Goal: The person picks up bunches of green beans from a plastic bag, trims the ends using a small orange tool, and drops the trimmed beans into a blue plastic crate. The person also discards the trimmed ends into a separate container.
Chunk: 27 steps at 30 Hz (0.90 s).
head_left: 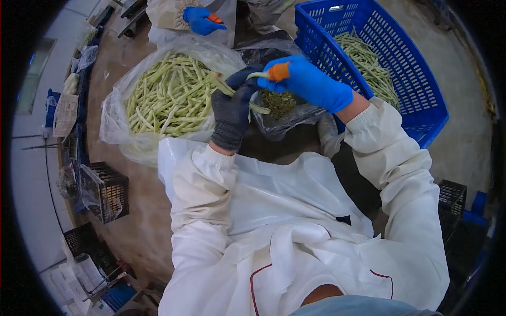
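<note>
My left hand point(234, 108), in a dark grey glove, is closed around a few pale green beans point(224, 87) whose ends stick out on both sides. My right hand point(305, 81) wears a blue glove with orange covers on the fingertips. Those fingertips pinch one end of a green bean point(256, 75) beside the left hand. To the left, a clear plastic bag point(113, 113) stands full of long green beans point(168, 97). Below my hands a dark bag point(274, 129) contains small green trimmings point(279, 104).
A blue plastic crate point(421, 100) with more green beans point(366, 63) stands at the right. Across from me, another person's blue-gloved hand point(203, 21) shows at the top. Black crates point(108, 189) stand along the left side of the brown floor point(142, 231).
</note>
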Motion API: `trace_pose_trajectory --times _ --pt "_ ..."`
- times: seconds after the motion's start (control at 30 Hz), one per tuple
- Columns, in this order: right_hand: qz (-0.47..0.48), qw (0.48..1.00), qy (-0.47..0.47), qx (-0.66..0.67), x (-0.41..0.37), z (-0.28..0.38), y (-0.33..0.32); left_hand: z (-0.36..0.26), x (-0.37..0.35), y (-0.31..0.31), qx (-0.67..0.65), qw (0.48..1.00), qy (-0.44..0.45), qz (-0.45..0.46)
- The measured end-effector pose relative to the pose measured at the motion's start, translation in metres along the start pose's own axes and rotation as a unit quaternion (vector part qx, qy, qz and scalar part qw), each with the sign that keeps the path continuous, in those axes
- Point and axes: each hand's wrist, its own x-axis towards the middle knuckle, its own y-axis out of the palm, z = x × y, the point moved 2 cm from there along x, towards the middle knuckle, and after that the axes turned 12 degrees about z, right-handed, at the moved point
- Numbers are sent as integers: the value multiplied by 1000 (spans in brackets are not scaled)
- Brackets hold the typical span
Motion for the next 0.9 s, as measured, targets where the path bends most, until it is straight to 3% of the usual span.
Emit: trace_pose_trajectory --times 0.07,0.17,0.27,0.4,0.5,0.6,0.7,0.8,0.9 --pt "44 983 135 117 -4 11 3 0 3 -4 -31 999 21 -3" --pt "-28 992 116 49 -5 8 2 -1 4 -11 -26 998 -21 51" --pt "-63 997 48 27 -7 27 -16 -4 0 -13 -29 983 -129 128" --pt "13 988 70 136 -13 14 -8 -17 -9 -4 -141 967 -116 180" --pt "-1 991 130 33 -6 15 -9 -22 -6 -3 -147 967 -108 180" --pt "-23 965 113 -234 -4 19 -3 -9 -3 -4 -218 963 -132 93" --pt "-66 895 -26 -441 -10 27 13 -8 0 -1 -118 975 -182 42" --pt "-30 871 -73 -484 -8 32 16 0 1 -6 -151 979 -134 36" --pt "-2 872 -103 -479 -10 36 19 -7 0 5 -11 997 -72 -40"
